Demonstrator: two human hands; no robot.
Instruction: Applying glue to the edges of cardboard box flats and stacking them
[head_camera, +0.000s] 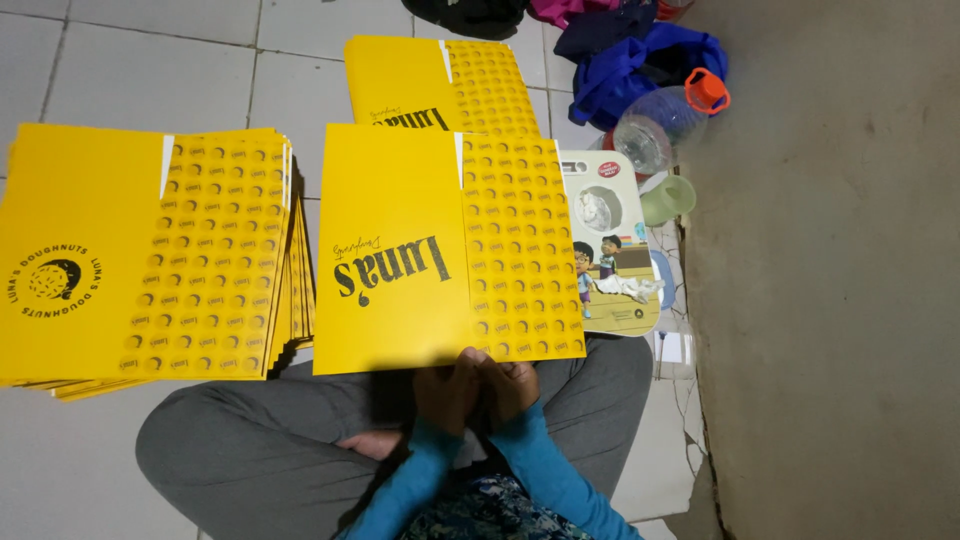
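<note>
A flat yellow cardboard box blank (400, 250) with black lettering and a dotted panel lies in front of me, its near edge over my crossed legs. My left hand (446, 392) and my right hand (510, 385) are pressed together just below that near edge, fingers curled, touching or nearly touching the sheet. I cannot tell whether they pinch its edge. A thick stack of the same yellow blanks (150, 255) sits on the floor to the left. Another yellow blank (435, 85) lies further away, partly under the near one.
A picture-printed flat carton (610, 245) lies right of the sheet. Beyond it are a clear plastic bottle with an orange cap (665, 115), a pale green cup (668, 198) and blue cloth (640, 60). A grey cement floor strip (830, 280) runs along the right; white tiles (150, 80) lie elsewhere.
</note>
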